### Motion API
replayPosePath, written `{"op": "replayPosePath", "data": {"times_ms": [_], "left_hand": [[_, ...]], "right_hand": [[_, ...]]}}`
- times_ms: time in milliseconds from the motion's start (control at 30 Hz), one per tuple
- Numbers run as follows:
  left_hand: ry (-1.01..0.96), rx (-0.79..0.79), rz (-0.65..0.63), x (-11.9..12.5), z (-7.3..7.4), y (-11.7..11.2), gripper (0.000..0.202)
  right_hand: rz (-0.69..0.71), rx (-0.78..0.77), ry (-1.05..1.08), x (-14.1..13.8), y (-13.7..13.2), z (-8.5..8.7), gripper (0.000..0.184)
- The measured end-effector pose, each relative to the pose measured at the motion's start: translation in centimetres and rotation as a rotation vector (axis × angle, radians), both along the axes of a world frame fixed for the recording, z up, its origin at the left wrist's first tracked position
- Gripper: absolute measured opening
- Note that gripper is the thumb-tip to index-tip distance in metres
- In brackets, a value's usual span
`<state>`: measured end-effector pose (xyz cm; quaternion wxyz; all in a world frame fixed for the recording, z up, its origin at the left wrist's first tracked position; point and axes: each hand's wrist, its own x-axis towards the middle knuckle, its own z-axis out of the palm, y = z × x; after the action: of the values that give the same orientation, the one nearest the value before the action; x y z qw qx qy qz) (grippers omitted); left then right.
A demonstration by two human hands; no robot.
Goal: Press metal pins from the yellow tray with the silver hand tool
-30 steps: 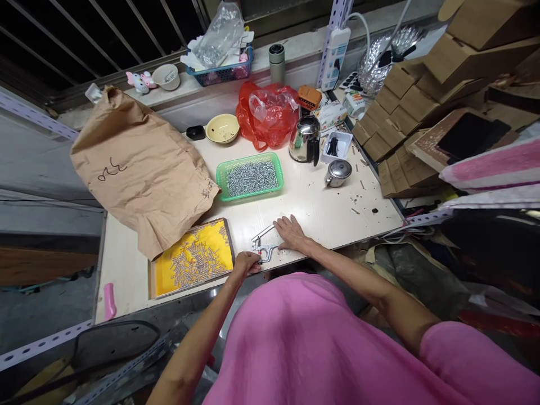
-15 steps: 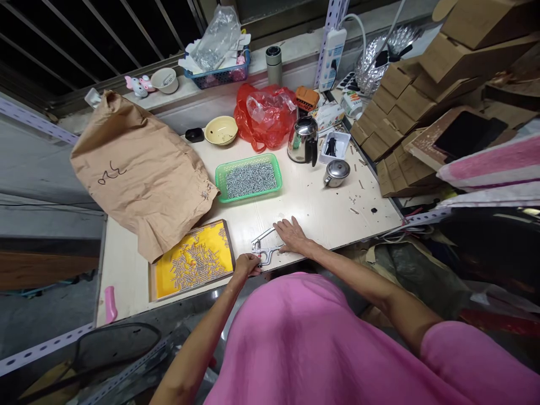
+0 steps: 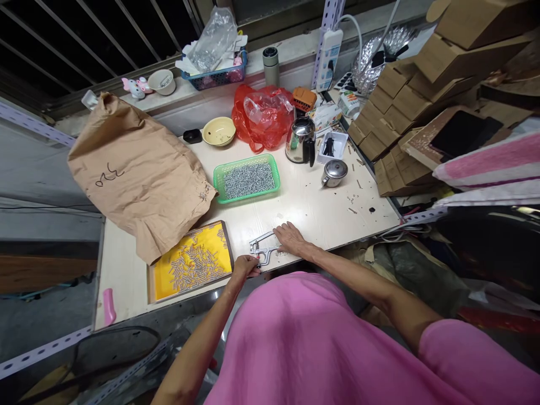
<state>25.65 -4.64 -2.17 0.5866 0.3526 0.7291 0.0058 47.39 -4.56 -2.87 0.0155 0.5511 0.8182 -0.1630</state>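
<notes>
A small metal press tool (image 3: 262, 247) lies at the near edge of the pale table (image 3: 320, 208). My right hand (image 3: 290, 238) rests flat on its handles, fingers stretched out. My left hand (image 3: 244, 265) sits at the tool's near end with fingers curled in a pinch; what it holds is too small to name. A yellow tray (image 3: 192, 261) of small metal pins lies just left of my left hand. A green basket (image 3: 246, 178) full of metal pins stands further back.
A big brown paper sack (image 3: 135, 169) covers the table's left. At the back stand a yellow bowl (image 3: 218, 131), a red plastic bag (image 3: 261, 115), a steel kettle (image 3: 301, 140) and a small steel pot (image 3: 334, 172). Cardboard boxes (image 3: 400, 101) pile up on the right.
Both hands and the tool stay in place; only the view has shifted slightly. My right hand presses a little lower on the tool's handles.
</notes>
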Motion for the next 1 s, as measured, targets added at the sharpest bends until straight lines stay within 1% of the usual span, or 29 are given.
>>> {"op": "replayPosePath", "data": {"times_ms": [100,233,300,333,367,467,500,667,800,1000], "left_hand": [[-0.033,0.019,0.016,-0.2,-0.1,-0.3,0.015],[0.05,0.016,-0.041,-0.1,-0.2,-0.2,0.01],[0.061,0.0,-0.07,-0.1,-0.3,-0.1,0.01],[0.05,-0.009,-0.079,-0.1,-0.4,-0.1,0.01],[0.031,-0.018,-0.085,-0.3,-0.6,-0.2,0.01],[-0.003,-0.044,-0.097,-0.7,-0.9,-0.5,0.013],[-0.006,-0.048,-0.103,-0.8,-1.0,-0.6,0.014],[-0.014,-0.044,-0.115,-0.8,-0.8,-0.9,0.017],[-0.017,-0.033,-0.077,-0.6,-0.5,-1.2,0.02],[-0.04,-0.012,-0.014,-0.5,-0.5,-1.5,0.015]], "right_hand": [[-0.017,0.002,0.0,0.0,0.0,0.0,0.069],[-0.014,0.01,0.029,0.4,-0.2,-0.1,0.083],[-0.013,0.015,0.056,0.7,-0.3,-0.2,0.085],[-0.023,0.02,0.064,0.8,-0.3,-0.3,0.081],[-0.034,0.026,0.066,0.9,-0.2,-0.4,0.073],[-0.061,0.016,0.025,0.9,0.5,-0.7,0.033],[-0.064,0.003,0.007,0.9,0.8,-0.8,0.025],[-0.071,-0.031,-0.015,0.7,1.8,-0.8,0.029],[-0.085,-0.017,-0.012,0.8,1.2,-0.9,0.029],[-0.106,-0.021,-0.017,0.7,0.5,-1.0,0.029]]}}
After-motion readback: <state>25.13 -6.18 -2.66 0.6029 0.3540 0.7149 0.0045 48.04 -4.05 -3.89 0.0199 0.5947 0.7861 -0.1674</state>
